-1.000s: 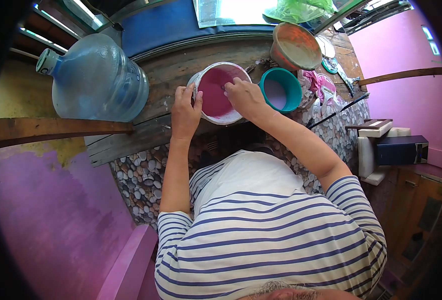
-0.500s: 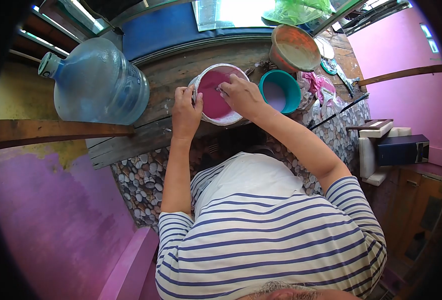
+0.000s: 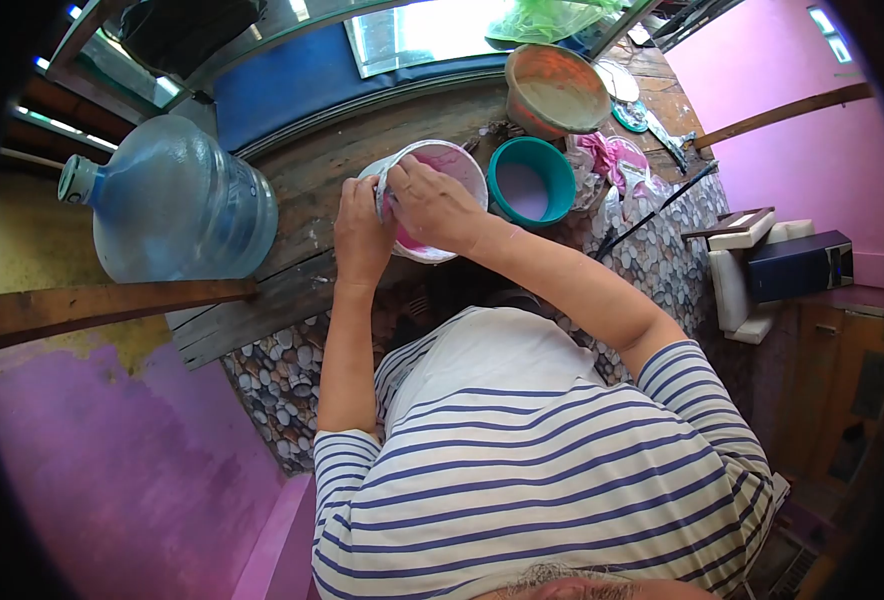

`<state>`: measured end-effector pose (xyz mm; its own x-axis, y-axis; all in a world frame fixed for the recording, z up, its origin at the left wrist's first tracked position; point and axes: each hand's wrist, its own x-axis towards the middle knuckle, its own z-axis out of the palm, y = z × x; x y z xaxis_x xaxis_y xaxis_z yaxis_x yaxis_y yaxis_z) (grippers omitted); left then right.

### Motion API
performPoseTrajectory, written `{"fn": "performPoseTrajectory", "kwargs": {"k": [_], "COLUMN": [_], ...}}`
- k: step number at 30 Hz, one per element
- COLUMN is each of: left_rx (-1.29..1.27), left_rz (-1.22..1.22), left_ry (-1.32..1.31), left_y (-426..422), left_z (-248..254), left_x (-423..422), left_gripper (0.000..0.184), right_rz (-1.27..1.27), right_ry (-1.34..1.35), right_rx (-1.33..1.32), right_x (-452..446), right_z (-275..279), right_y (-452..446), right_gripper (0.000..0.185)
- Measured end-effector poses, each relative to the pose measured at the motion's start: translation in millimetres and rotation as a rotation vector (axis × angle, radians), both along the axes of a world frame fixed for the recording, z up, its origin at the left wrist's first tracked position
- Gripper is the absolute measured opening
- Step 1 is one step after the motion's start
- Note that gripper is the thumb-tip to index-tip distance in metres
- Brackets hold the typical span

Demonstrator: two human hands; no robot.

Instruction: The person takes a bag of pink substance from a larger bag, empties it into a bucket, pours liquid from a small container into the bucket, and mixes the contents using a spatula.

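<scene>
A white bucket [image 3: 477, 185] with a smeared rim stands on the wooden bench, and pink paint [image 3: 408, 241] shows inside it. My left hand [image 3: 360, 232] grips the bucket's left side, its fingers curled over the rim. Over the bucket's mouth, near that left rim, my right hand [image 3: 434, 208] is closed with the fingertips pointing down. Whatever it pinches is hidden behind the fingers. Just right of the bucket sits a teal pail [image 3: 565, 200] with pale lilac liquid [image 3: 522, 190] in it.
Behind the pail is an orange-brown basin [image 3: 522, 112]. A large clear water jug [image 3: 187, 210] lies on its side at the left, above a wooden rail [image 3: 112, 308]. Crumpled plastic bags [image 3: 627, 165] and a black rod [image 3: 657, 212] are at the right.
My right hand has moved left, from the middle of the bucket to its left rim beside my left hand. The camera view has shifted slightly.
</scene>
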<state>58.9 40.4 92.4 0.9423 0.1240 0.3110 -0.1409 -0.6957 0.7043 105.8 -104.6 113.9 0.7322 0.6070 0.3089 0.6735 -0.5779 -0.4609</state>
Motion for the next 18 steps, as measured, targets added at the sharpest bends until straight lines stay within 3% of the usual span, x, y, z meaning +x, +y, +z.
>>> {"fn": "performPoseTrajectory", "kwargs": {"k": [14, 18], "left_rx": [0.155, 0.198], "left_rz": [0.106, 0.103], "left_ry": [-0.034, -0.024], "left_y": [-8, -14], "left_z": [-2, -4], "left_x": [4, 11], "left_gripper": [0.024, 0.030], "right_rz": [0.075, -0.120], "right_ry": [-0.019, 0.048], "right_rx": [0.071, 0.201], "right_x": [-7, 1], "right_z": [11, 20], "right_y": [-22, -62], "right_gripper": [0.039, 0.053]}}
